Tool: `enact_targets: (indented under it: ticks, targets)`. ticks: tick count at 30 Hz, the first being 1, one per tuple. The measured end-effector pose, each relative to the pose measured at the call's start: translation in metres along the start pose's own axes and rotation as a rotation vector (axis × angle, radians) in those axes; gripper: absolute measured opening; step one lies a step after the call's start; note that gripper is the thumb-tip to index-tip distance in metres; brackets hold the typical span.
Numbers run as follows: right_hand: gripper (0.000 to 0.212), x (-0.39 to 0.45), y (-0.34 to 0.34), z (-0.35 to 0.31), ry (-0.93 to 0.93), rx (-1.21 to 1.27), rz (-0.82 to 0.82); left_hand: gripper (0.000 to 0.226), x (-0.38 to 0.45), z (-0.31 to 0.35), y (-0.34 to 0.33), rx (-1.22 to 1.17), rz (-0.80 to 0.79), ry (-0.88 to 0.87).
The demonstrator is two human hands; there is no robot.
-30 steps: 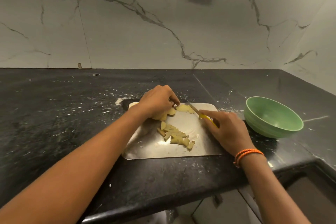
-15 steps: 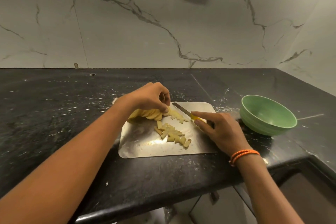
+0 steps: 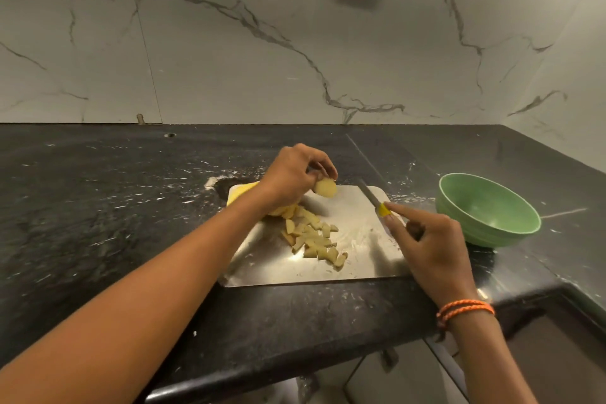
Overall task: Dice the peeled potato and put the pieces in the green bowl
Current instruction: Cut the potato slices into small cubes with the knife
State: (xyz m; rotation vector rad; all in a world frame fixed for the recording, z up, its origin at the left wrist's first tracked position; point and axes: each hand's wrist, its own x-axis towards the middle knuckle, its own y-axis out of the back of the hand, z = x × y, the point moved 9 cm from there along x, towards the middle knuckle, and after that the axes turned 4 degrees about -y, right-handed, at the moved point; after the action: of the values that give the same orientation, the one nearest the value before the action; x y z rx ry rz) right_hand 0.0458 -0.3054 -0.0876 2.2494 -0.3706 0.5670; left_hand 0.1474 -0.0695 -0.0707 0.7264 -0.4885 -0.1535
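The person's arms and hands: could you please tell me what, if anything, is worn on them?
Both forearms are bare, with no sleeves in view. The right hand has a twisted orange cord bracelet, doubled, at its wrist. The left hand shows no rings, gloves or bands.

Bare countertop [image 3: 416, 174] (seemingly unobstructed) separates board [image 3: 357, 259] and green bowl [image 3: 524, 223].

Single wide-angle view from my head, facing forward and down across the black counter [image 3: 98, 207] toward the marble wall [image 3: 262, 59], close over the steel board [image 3: 360, 259], with both my forearms entering from the bottom edge.
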Motion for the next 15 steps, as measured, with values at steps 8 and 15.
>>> enact_targets:
  ticks: [8, 15]
  targets:
    - [0.031, -0.016, -0.014, -0.018, -0.029, -0.21, -0.004, 0.021, -0.003, -0.005, -0.017, 0.288, -0.106, 0.057]
    - [0.032, -0.014, -0.031, -0.037, 0.012, -0.212, -0.055, 0.039, -0.003, -0.001, -0.026, 0.376, -0.113, 0.062]
